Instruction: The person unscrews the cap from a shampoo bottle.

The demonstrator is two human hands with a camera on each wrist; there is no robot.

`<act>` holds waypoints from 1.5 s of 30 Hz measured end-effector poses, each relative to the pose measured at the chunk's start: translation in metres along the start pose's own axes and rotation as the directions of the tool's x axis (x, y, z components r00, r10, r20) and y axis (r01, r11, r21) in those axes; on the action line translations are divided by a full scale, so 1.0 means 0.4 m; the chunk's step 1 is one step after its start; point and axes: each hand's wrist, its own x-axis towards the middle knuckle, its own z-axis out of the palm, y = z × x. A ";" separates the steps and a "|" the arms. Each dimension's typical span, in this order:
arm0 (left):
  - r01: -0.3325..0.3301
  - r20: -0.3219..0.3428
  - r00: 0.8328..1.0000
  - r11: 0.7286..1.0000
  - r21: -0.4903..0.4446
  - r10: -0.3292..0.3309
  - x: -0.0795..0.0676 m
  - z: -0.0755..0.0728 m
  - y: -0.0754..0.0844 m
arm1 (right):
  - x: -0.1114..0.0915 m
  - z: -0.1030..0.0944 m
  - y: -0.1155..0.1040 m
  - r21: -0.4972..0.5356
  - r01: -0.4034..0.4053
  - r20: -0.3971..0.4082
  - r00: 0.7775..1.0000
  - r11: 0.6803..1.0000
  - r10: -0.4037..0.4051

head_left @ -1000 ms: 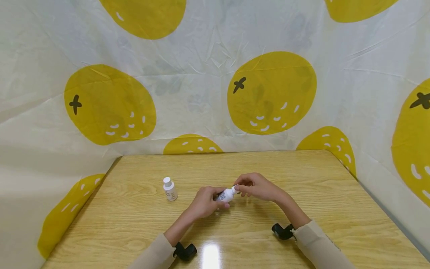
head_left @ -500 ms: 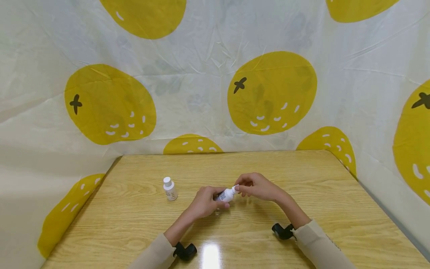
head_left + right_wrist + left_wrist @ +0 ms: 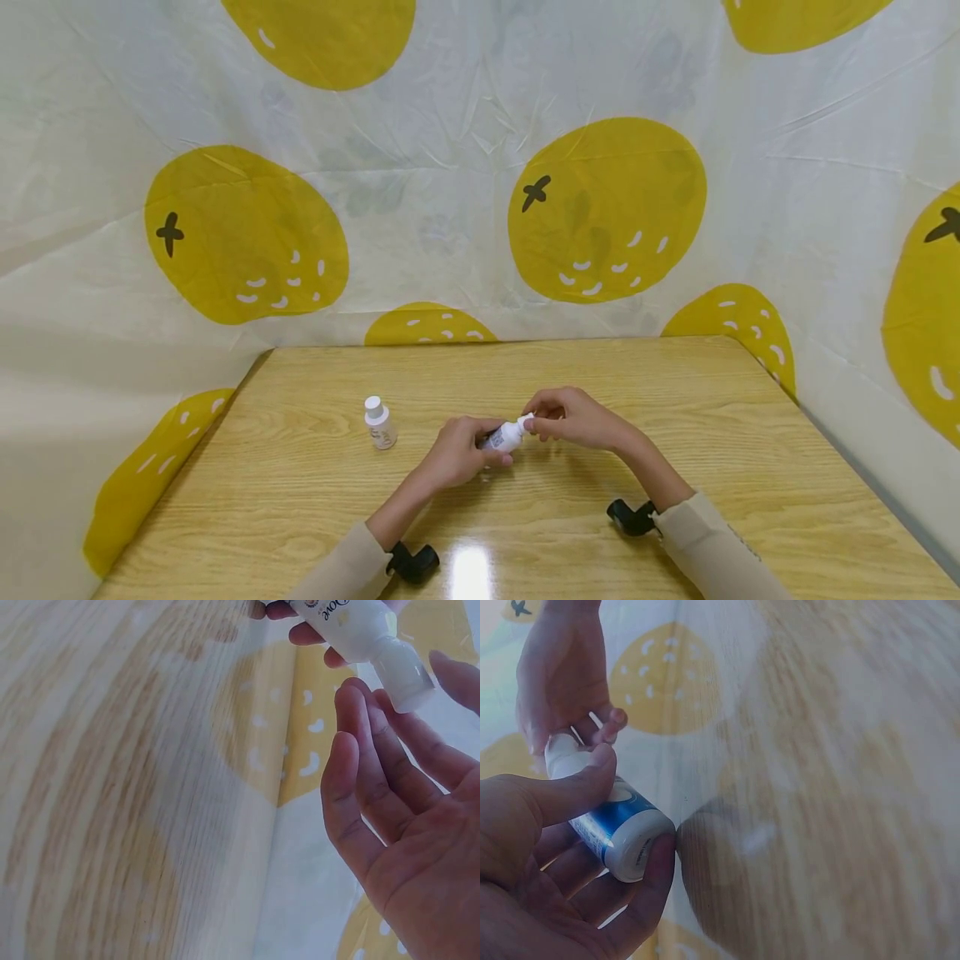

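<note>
A small white lotion-type bottle (image 3: 504,437) with "Dove" lettering lies slanted in my left hand (image 3: 459,450), its cap end toward the right. In the left wrist view, the thumb and fingers of that hand wrap the bottle (image 3: 634,832) around its blue label, one fingertip at its base. My right hand (image 3: 573,418) has its thumb and fingers at the white cap (image 3: 405,679), pinching it in the head view. In the right wrist view the cap sits between thumb and index finger, the other fingers slightly bent.
A second white bottle (image 3: 380,422), capped and upright, stands on the wooden table (image 3: 315,500) to the left of my hands. Behind and beside the table hangs a white curtain (image 3: 435,208) printed with yellow fruit. Black wrist cameras (image 3: 633,517) sit at both sleeves.
The right fingers and the cap shift very slightly at the bottle's end. The left hand, its bottle and the standing bottle keep their places.
</note>
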 end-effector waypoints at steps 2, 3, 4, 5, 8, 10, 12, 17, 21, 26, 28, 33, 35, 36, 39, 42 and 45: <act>-0.001 -0.002 1.000 1.000 0.005 0.001 0.000 0.000 0.000 | 0.000 0.000 0.001 0.001 0.000 0.005 1.000 1.000 0.000; -0.001 -0.003 1.000 1.000 0.008 0.001 -0.001 0.000 0.000 | 0.000 0.001 0.002 0.004 0.003 0.007 1.000 1.000 -0.003; -0.002 -0.004 1.000 1.000 0.012 0.002 0.000 0.000 -0.001 | 0.001 0.001 0.002 0.007 0.007 0.010 1.000 1.000 -0.007; -0.003 -0.006 1.000 1.000 0.016 0.003 0.000 0.001 -0.001 | 0.001 0.001 0.002 0.009 0.012 0.012 1.000 1.000 -0.012; -0.005 -0.009 1.000 1.000 0.023 0.005 0.000 0.002 -0.003 | 0.002 0.002 0.001 0.012 0.026 0.014 1.000 1.000 -0.026; -0.003 -0.009 1.000 1.000 0.020 0.003 -0.001 0.002 -0.002 | 0.001 0.002 0.000 0.007 0.025 0.013 1.000 1.000 -0.025; -0.001 -0.009 1.000 1.000 0.014 0.001 -0.002 0.001 -0.002 | 0.000 0.001 -0.002 0.003 0.013 0.011 1.000 1.000 -0.013; 0.006 -0.008 1.000 1.000 0.009 -0.005 -0.002 0.002 -0.003 | -0.002 0.000 -0.008 0.010 -0.012 0.009 1.000 1.000 0.012; 0.003 -0.008 1.000 1.000 0.008 -0.003 -0.002 0.002 -0.002 | -0.001 0.000 -0.009 0.015 0.005 0.018 1.000 1.000 -0.006; -0.014 -0.015 1.000 1.000 0.009 0.014 -0.001 0.003 -0.003 | -0.002 0.000 -0.010 0.004 0.004 0.010 1.000 1.000 -0.004; -0.016 -0.016 1.000 1.000 0.009 0.016 -0.001 0.003 -0.002 | -0.003 -0.001 -0.009 0.003 -0.007 0.003 1.000 1.000 0.007; -0.025 -0.015 1.000 1.000 0.004 0.025 0.001 0.002 -0.001 | -0.005 -0.004 -0.007 0.009 -0.010 0.001 1.000 1.000 0.010; -0.033 -0.016 0.999 0.999 0.008 0.033 0.003 0.002 -0.002 | -0.004 -0.004 -0.006 0.010 0.000 0.005 1.000 1.000 0.000; -0.035 -0.016 0.999 0.999 0.010 0.035 0.003 0.002 -0.002 | -0.004 -0.004 -0.007 0.011 0.004 0.006 1.000 1.000 -0.005; -0.033 -0.017 0.999 0.999 0.017 0.033 0.003 0.002 -0.003 | -0.005 -0.005 -0.008 0.016 0.004 0.003 1.000 1.000 -0.004; -0.023 -0.017 1.000 1.000 0.011 0.023 0.002 0.004 -0.003 | -0.007 -0.005 -0.007 0.019 -0.019 -0.001 1.000 1.000 0.019; -0.007 -0.014 1.000 1.000 -0.002 0.006 0.001 0.005 -0.002 | -0.008 -0.006 -0.004 0.017 -0.044 0.004 0.999 0.999 0.044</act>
